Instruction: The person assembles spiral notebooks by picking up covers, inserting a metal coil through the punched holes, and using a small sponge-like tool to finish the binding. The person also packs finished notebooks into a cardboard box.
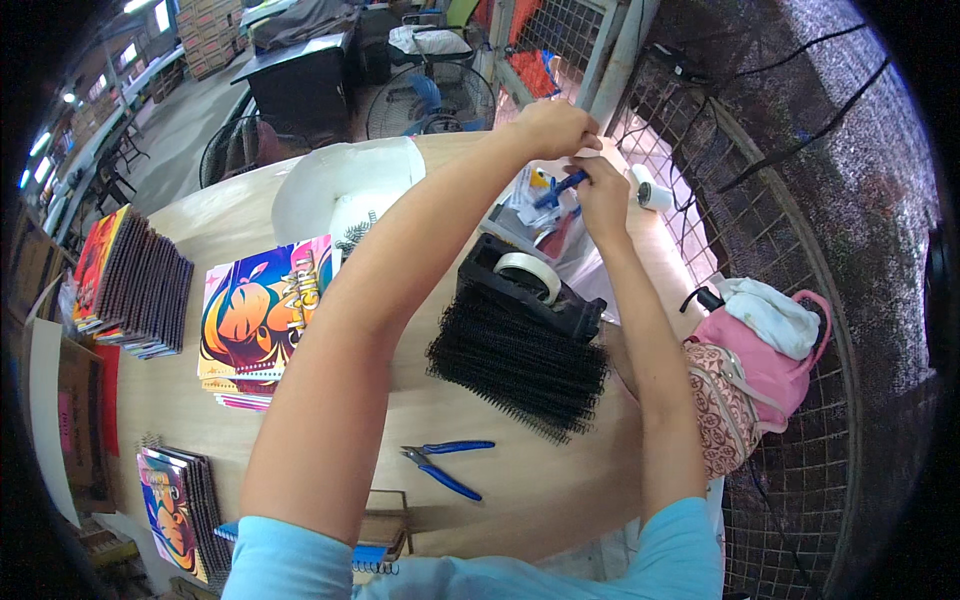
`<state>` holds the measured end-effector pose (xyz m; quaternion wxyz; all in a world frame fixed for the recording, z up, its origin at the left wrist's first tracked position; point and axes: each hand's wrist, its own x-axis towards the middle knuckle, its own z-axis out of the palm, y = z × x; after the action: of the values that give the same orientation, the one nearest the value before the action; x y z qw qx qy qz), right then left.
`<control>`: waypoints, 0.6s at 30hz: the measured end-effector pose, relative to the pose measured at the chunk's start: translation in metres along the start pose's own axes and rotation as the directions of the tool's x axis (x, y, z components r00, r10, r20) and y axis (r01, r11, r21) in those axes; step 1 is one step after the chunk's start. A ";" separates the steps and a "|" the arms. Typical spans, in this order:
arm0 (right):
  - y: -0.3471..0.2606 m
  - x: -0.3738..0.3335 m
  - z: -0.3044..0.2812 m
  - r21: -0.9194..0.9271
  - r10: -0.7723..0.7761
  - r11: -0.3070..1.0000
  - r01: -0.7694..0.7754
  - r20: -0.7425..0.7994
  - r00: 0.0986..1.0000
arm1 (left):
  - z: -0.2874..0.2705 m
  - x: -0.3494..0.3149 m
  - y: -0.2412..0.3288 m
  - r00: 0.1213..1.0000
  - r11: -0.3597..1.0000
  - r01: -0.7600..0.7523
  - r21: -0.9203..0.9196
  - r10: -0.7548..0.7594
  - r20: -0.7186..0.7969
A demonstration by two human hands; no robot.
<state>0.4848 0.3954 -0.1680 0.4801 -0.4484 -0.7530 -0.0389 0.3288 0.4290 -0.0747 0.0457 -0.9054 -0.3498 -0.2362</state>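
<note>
Blue tool is up at the far side of the counter, in the right hand. Right fingers pinch it near its upper-right end; exact kind of tool too small to call from here.

Key relation: its long axis runs slantwise, upper right to lower left, so the free length sticks out leftward from the right fingers, over the clear plastic bag of small bits. Right hand is the nearer one, in contact. Left hand sits just beyond the tool, on the far side from the body, its arm reaching long across the counter. Left fingers are curled, tips close to the right fingers; can't tell if they touch the tool or pinch anything, the back of the hand hides it.

Nearer the body than the bag: black tape dispenser with its pale tape roll, then a pile of black wire coils. Blue-handled cutters lie loose below those, well apart from both hands. White spool lies right of the right hand.
</note>
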 end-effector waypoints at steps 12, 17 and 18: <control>-0.027 -0.018 -0.154 0.142 0.544 0.839 -0.525 -0.229 0.807 | 0.011 -0.014 0.013 0.985 0.966 0.127 -0.228 -0.095 0.144; 0.009 -0.046 -0.137 -0.532 0.420 0.818 -0.219 0.293 0.859 | 0.069 -0.060 0.009 0.916 0.963 0.067 -0.260 0.044 0.398; 0.028 -0.052 -0.118 -0.566 0.461 0.793 -0.226 0.315 0.830 | 0.075 -0.069 0.004 0.919 0.948 0.092 -0.303 0.036 0.392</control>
<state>0.5930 0.3212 -0.1541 0.1625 -0.6876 -0.7063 -0.0430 0.3166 0.4025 -0.1728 -0.1741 -0.9246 -0.3226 -0.1037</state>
